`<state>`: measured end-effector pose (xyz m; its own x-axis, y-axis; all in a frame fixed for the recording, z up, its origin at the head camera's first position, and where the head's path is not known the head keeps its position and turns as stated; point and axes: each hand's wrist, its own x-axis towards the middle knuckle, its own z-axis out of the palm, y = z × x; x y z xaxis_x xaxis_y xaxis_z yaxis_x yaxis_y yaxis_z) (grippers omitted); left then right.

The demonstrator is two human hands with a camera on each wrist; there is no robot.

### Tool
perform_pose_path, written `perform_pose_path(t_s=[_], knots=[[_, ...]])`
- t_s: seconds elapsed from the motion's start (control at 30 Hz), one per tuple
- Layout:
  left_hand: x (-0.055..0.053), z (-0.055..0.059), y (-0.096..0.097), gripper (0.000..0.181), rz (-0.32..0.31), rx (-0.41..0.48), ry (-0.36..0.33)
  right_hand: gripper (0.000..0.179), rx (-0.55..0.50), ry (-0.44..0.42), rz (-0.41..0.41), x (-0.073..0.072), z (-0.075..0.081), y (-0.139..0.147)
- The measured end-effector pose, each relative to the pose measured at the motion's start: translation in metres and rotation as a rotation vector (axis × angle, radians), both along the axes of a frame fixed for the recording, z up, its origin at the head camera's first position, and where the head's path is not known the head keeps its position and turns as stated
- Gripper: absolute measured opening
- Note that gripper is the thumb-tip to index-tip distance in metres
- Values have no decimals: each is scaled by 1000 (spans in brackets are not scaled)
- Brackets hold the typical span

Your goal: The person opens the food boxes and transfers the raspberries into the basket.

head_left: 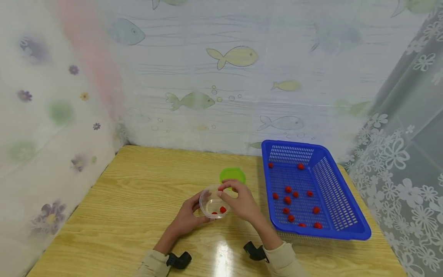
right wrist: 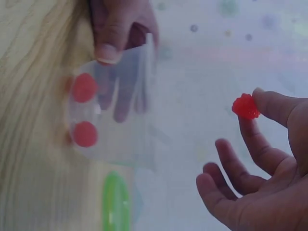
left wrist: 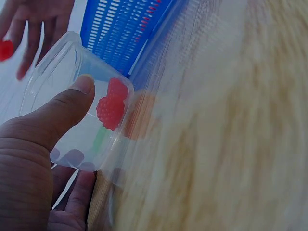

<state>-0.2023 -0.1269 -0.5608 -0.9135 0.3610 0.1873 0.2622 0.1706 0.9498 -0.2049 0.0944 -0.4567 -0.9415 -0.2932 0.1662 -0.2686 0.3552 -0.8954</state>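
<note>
My left hand (head_left: 187,218) grips a clear plastic tub (right wrist: 127,144) by its side, thumb on one wall and fingers round the other. Two red raspberries (left wrist: 111,112) lie at the bottom of the tub. Between the thumb and forefinger of my right hand (head_left: 243,202) is another raspberry (right wrist: 246,106), pinched at the tub's mouth in the head view. The other right fingers are spread and loosely bent in the right wrist view. Just beyond the tub lies a bright green lid (head_left: 232,174), partly covered by the right hand.
To the right stands a blue perforated basket (head_left: 353,233) with several raspberries (head_left: 288,200) scattered over its floor. The wooden table (head_left: 138,184) meets a fish-patterned curtain (head_left: 194,127) at the back. Patterned sheets hang at both sides.
</note>
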Motion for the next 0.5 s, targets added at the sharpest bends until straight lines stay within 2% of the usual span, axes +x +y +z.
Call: perform_pose_path(t_s=[0.27,0.5], knots=[[0,-1,0,89,0,-5,20,12,-40,4,80,21,32,49],[1,-2,-2,88,-18,3,43,18,8,-27,69,33,53,119]])
